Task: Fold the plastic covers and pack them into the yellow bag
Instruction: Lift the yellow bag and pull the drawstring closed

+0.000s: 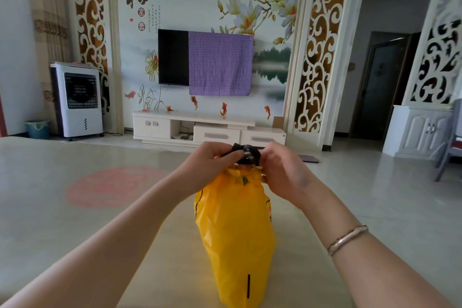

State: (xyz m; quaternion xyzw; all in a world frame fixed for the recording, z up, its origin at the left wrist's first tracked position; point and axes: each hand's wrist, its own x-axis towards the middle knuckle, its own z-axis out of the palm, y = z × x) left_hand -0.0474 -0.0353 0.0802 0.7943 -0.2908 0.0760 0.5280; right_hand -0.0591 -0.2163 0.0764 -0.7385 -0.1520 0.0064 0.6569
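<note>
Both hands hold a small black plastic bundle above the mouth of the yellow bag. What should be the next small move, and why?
Probably lower the folded black plastic cover into the yellow bag. The left hand and right hand pinch it just above the gathered mouth, already compact, and the bag lies on the table below.

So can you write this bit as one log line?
left hand: pinches black folded plastic cover | right hand: pinches it | yellow plastic bag: below
</note>
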